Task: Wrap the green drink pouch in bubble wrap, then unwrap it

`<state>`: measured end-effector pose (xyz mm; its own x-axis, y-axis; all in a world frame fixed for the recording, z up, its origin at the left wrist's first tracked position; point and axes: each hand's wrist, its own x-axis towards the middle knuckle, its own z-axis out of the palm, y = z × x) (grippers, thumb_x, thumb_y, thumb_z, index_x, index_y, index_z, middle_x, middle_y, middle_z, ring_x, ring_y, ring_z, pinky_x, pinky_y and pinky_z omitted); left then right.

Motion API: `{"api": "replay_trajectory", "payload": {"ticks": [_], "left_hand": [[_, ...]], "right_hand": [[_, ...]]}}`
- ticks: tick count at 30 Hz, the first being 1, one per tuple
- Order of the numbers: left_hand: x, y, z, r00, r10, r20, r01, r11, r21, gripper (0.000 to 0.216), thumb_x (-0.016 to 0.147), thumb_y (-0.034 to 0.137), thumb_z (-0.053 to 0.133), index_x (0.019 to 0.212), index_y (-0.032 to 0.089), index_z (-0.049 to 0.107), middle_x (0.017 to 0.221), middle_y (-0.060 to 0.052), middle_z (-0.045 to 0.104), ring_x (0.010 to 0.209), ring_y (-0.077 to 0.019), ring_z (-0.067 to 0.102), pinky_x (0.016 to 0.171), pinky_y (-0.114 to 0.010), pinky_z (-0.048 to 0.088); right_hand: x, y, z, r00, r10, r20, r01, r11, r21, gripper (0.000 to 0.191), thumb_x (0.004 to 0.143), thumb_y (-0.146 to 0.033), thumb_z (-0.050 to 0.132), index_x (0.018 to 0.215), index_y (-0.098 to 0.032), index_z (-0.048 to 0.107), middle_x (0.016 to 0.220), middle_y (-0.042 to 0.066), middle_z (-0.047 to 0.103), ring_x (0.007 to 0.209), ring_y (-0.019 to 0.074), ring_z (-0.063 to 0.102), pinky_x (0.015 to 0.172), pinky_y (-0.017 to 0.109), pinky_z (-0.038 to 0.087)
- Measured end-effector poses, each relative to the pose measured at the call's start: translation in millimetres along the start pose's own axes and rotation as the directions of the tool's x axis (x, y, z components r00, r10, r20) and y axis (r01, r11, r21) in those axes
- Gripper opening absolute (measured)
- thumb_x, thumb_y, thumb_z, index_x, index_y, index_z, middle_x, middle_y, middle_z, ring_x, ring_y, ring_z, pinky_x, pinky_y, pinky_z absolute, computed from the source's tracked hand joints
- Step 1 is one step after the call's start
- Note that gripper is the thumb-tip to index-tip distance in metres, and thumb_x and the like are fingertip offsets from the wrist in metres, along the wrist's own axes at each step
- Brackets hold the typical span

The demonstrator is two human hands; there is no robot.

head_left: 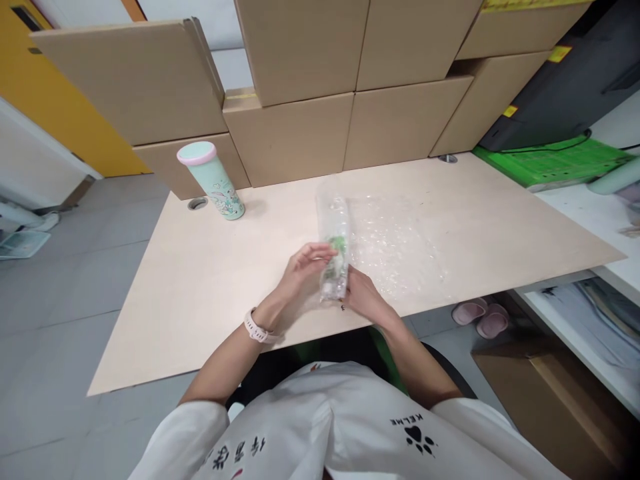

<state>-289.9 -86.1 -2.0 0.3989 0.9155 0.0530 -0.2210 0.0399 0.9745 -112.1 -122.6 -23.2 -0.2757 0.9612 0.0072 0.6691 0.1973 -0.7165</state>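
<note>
A small item with a green top and a pale lower part (pixel 336 257) lies wrapped in clear bubble wrap near the table's front edge; the plastic blurs its exact kind. My left hand (pixel 306 265), with a pale watch at the wrist, holds the bundle from the left, fingers bent over its upper side. On the right, my right hand (pixel 366 293) grips the bundle's lower side, its fingertips partly hidden behind the plastic. A loose sheet of bubble wrap (pixel 395 247) spreads flat over the table to the right, joined to or touching the bundle; I cannot tell which.
A mint tumbler with a pink lid (pixel 213 180) stands on the light wooden table (pixel 165 300) at the back left. Stacked cardboard boxes (pixel 300 133) line the far edge. A green crate (pixel 555 160) is at the right. Pink slippers (pixel 481 316) lie on the floor.
</note>
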Motion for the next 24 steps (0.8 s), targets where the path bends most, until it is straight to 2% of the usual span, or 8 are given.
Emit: {"api": "replay_trajectory", "payload": {"ticks": [3, 6, 10, 14, 17, 20, 22, 24], "left_hand": [[-5.9, -5.5, 8.6, 0.955, 0.08, 0.285, -0.176, 0.928, 0.329, 0.037, 0.089, 0.034, 0.068, 0.125, 0.026, 0.066, 0.151, -0.009, 0.053, 0.143, -0.0266, 0.044, 0.12, -0.047, 0.031], [-6.3, -17.0, 11.1, 0.889, 0.108, 0.445, -0.375, 0.729, 0.573, 0.052, 0.094, 0.036, 0.062, 0.145, 0.033, 0.052, 0.162, -0.006, 0.038, 0.152, -0.0249, 0.03, 0.125, -0.051, 0.021], [-4.6, -31.9, 10.4, 0.861, 0.088, 0.502, -0.469, 0.523, 0.712, 0.057, 0.1, 0.034, 0.051, 0.155, 0.032, 0.036, 0.165, -0.006, 0.031, 0.155, -0.0224, 0.024, 0.126, -0.049, 0.018], [-5.7, -39.5, 11.4, 0.861, 0.052, 0.506, -0.478, 0.423, 0.769, 0.056, 0.101, 0.03, 0.048, 0.156, 0.031, 0.034, 0.164, -0.007, 0.033, 0.154, -0.0229, 0.026, 0.126, -0.05, 0.02], [-6.5, -43.6, 13.0, 0.855, 0.033, 0.518, -0.49, 0.381, 0.784, 0.055, 0.1, 0.025, 0.048, 0.154, 0.028, 0.037, 0.164, -0.008, 0.034, 0.154, -0.0238, 0.026, 0.126, -0.051, 0.019], [-6.5, -45.4, 14.4, 0.853, 0.026, 0.521, -0.489, 0.389, 0.781, 0.055, 0.099, 0.021, 0.048, 0.153, 0.025, 0.04, 0.164, -0.009, 0.033, 0.155, -0.0242, 0.024, 0.126, -0.052, 0.017], [-6.4, -44.1, 15.4, 0.856, 0.022, 0.516, -0.473, 0.437, 0.765, 0.055, 0.098, 0.025, 0.053, 0.152, 0.026, 0.042, 0.163, -0.009, 0.034, 0.155, -0.0248, 0.025, 0.126, -0.053, 0.016], [-6.3, -40.8, 16.3, 0.87, 0.041, 0.491, -0.436, 0.528, 0.729, 0.056, 0.094, 0.032, 0.062, 0.148, 0.028, 0.047, 0.161, -0.009, 0.038, 0.153, -0.0261, 0.029, 0.126, -0.053, 0.017]], "right_hand": [[1.4, 11.3, -8.3, 1.0, 0.024, -0.006, -0.021, 0.959, 0.283, 0.036, 0.073, -0.019, 0.07, 0.108, -0.019, 0.073, 0.103, 0.007, 0.075, 0.092, 0.0278, 0.07, 0.071, 0.032, 0.053], [-2.1, 20.3, -13.8, 0.995, 0.09, -0.03, -0.068, 0.891, 0.449, 0.034, 0.071, -0.023, 0.071, 0.104, -0.016, 0.075, 0.096, 0.006, 0.077, 0.085, 0.0271, 0.07, 0.063, 0.03, 0.053], [-10.7, 25.4, -15.4, 0.98, 0.184, -0.071, -0.144, 0.914, 0.38, 0.021, 0.069, -0.025, 0.071, 0.087, -0.015, 0.075, 0.085, 0.005, 0.075, 0.077, 0.025, 0.068, 0.059, 0.028, 0.049], [-25.7, 29.5, -24.1, 0.974, 0.113, -0.194, -0.092, 0.989, 0.111, 0.012, 0.077, -0.026, 0.061, 0.077, -0.019, 0.071, 0.085, 0.007, 0.072, 0.078, 0.0235, 0.066, 0.068, 0.032, 0.049], [-38.9, 34.0, -34.9, 0.927, 0.13, -0.351, -0.153, 0.987, -0.038, 0.026, 0.087, -0.026, 0.048, 0.09, -0.02, 0.073, 0.094, 0.009, 0.072, 0.081, 0.0237, 0.066, 0.075, 0.036, 0.049], [-44.9, 36.3, -38.8, 0.865, 0.208, -0.456, -0.212, 0.976, 0.042, 0.032, 0.092, -0.032, 0.047, 0.112, -0.02, 0.07, 0.102, 0.01, 0.074, 0.084, 0.0244, 0.068, 0.077, 0.038, 0.051], [-42.2, 35.8, -34.8, 0.886, 0.194, -0.42, -0.173, 0.981, 0.088, 0.034, 0.093, -0.038, 0.05, 0.116, -0.02, 0.069, 0.104, 0.01, 0.074, 0.085, 0.0246, 0.068, 0.077, 0.037, 0.052], [-35.5, 34.8, -27.3, 0.911, 0.147, -0.386, -0.128, 0.989, 0.074, 0.036, 0.093, -0.041, 0.052, 0.117, -0.02, 0.068, 0.106, 0.011, 0.073, 0.085, 0.0247, 0.067, 0.078, 0.038, 0.052]]}}
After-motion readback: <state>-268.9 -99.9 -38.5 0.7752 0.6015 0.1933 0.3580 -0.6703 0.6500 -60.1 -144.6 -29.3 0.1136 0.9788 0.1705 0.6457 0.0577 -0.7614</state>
